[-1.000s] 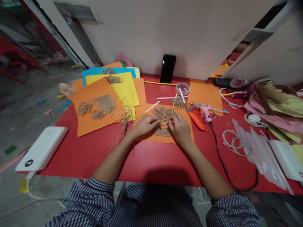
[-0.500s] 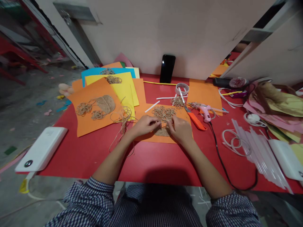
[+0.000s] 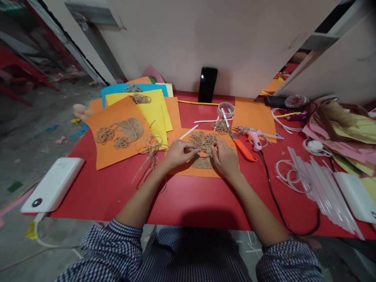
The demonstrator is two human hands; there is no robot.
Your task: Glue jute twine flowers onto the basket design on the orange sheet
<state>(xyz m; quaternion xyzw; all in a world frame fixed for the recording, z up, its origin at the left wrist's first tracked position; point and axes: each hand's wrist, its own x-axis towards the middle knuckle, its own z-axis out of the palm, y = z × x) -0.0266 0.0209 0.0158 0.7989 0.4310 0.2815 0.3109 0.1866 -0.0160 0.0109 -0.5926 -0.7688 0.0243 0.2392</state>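
Observation:
An orange sheet (image 3: 188, 171) lies before me, bearing looped jute flowers (image 3: 202, 140) above a flat coiled-twine basket shape (image 3: 202, 163). My left hand (image 3: 180, 154) pinches thumb and fingers at the left of this shape. Opposite it, my right hand (image 3: 225, 157) has its fingertips pressed together at the right. A short strand of twine (image 3: 206, 150) spans between both fingertips; its ends are hidden by the fingers. Another orange sheet (image 3: 102, 158) at left carries a similar twine basket (image 3: 131, 129) and flowers. Loose twine (image 3: 152, 147) is tangled beside my left forearm.
Right of my hand are an orange cutter knife (image 3: 243, 148) and a pink glue gun (image 3: 255, 138) with a black cord. Clear glue sticks (image 3: 326, 192) and a power bank (image 3: 354, 192) lie farther right. A phone (image 3: 208, 85) leans at the back; another power bank (image 3: 53, 184) sits left.
My fingertips have moved slightly apart, the right hand shifting right. More of the twine basket shape shows between them. The other things on the table stay in place.

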